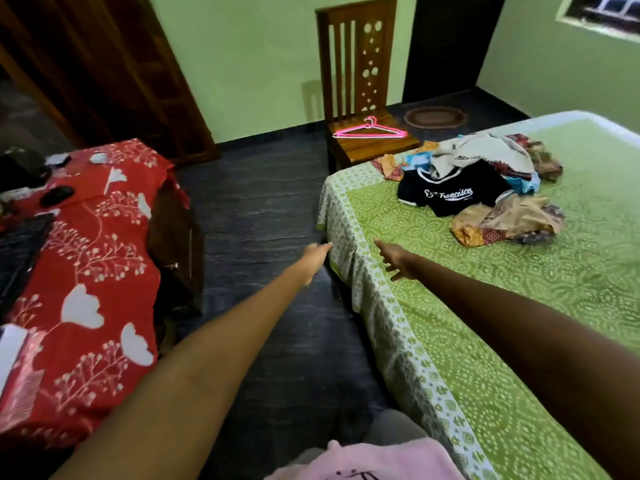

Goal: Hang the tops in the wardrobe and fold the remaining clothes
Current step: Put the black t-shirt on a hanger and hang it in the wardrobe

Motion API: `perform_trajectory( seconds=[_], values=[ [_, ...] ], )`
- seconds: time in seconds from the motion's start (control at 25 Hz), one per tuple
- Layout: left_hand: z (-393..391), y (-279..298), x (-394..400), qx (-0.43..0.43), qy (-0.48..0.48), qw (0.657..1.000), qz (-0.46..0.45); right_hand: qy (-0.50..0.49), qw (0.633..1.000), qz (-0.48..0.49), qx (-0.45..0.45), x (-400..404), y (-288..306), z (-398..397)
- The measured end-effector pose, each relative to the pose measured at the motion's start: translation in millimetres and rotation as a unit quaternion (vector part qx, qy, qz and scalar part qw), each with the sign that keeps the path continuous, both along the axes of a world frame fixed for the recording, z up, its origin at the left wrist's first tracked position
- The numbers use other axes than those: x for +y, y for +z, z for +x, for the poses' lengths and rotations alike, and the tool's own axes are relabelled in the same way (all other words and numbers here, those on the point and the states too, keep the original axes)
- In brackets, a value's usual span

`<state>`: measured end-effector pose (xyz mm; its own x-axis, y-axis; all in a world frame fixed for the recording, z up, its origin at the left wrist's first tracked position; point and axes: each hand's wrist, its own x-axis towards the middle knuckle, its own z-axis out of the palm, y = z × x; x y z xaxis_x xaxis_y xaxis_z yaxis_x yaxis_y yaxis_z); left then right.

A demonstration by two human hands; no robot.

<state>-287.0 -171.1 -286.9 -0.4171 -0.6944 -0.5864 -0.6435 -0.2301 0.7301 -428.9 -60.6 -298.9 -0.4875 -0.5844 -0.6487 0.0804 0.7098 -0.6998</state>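
A heap of clothes lies on the far part of the bed, which has a green patterned sheet. A black T-shirt with white lettering lies at the front of the heap, with cream and brown patterned garments around it. Pink hangers rest on the seat of a wooden chair beyond the bed's corner. The dark wooden wardrobe stands at the back left. Both my arms are stretched forward. My left hand hovers over the floor by the bed's corner, fingers straight. My right hand is over the bed's edge, fingers spread, holding nothing.
A table under a red floral cloth stands at the left with dark small items on it. Dark floor runs between table and bed towards the chair. A round mat lies by a dark doorway at the back.
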Motion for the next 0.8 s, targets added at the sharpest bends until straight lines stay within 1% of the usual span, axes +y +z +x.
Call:
perform_trajectory(
  seconds=[0.2, 0.36, 0.52, 0.68, 0.8],
  values=[
    [-73.7, -15.5, -72.2, 0.010, -0.035, 0.999, 0.024, -0.051, 0.998, 0.029, -0.016, -51.9, -24.6, -73.9],
    [-147.5, -25.6, -129.1, 0.011, -0.059, 0.997, 0.045, -0.082, 0.997, 0.010, -0.010, -121.1, -32.4, -146.6],
    [-229.6, -30.6, -188.2, -0.010, -0.101, 0.992, 0.069, -0.113, 0.993, -0.001, -0.031, -177.2, -31.5, -214.1],
    [-311.6, -33.8, -236.2, -0.017, -0.148, 0.987, 0.055, -0.153, 0.988, 0.006, -0.034, -206.3, -38.7, -266.9],
    [-367.3, -50.6, -261.5, -0.056, -0.203, 0.976, 0.062, -0.189, 0.980, 0.019, -0.057, -219.8, -56.9, -300.5]
  ],
)
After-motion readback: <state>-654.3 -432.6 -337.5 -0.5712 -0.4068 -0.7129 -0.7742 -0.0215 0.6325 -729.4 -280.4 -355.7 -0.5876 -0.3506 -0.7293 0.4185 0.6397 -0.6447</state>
